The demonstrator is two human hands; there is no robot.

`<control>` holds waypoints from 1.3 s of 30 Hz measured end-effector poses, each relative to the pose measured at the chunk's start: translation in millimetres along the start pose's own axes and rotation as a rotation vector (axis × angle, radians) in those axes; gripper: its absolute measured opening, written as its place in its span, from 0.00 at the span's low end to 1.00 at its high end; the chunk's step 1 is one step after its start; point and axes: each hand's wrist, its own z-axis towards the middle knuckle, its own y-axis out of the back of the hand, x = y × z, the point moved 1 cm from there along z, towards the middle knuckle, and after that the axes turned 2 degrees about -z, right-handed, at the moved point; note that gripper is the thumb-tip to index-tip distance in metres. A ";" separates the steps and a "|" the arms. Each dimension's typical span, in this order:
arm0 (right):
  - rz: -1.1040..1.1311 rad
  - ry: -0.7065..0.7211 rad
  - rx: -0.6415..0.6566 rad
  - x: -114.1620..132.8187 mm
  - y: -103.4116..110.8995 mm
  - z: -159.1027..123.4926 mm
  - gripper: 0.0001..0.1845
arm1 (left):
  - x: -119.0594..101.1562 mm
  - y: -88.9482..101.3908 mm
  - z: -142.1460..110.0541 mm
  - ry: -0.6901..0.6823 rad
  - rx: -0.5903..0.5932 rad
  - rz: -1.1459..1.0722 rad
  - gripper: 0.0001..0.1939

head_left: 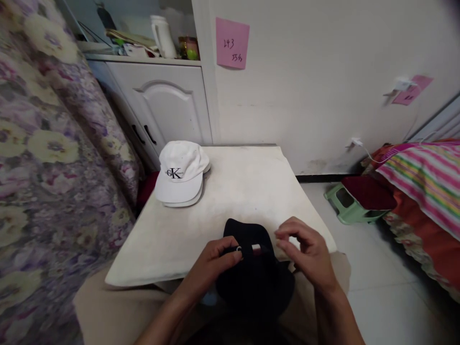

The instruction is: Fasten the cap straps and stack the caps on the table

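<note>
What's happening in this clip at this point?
A seated person is handling a black cap at the near edge of a table. The left hand pinches the cap by its strap, near a small ring. The right hand is raised just beside the cap, thumb and fingertips close together. A white cap with a CK logo sits at the far left of the table.

L hand (219, 258): my thumb and index closed in a pinch, thumb pointing R, other fingers curled under. L forearm runs up from bottom edge, angled R. R hand (305, 247): raised, index bent over toward thumb, tips close; contact unconfirmed. R wrist bent inward, forearm angled L. Both forearms bare. Hands apart, roughly level.
</note>
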 end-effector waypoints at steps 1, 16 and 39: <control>0.014 0.031 0.070 4.0 -7.4 1.3 0.05 | -0.5 -0.8 0.9 -0.009 0.002 0.006 0.13; 0.163 -0.171 0.372 -3.7 -42.5 7.4 0.09 | 5.9 -1.6 2.4 -0.041 0.039 0.000 0.18; 0.649 -0.379 0.379 -22.7 -53.1 4.2 0.12 | 10.9 8.9 2.2 -0.028 0.044 -0.024 0.17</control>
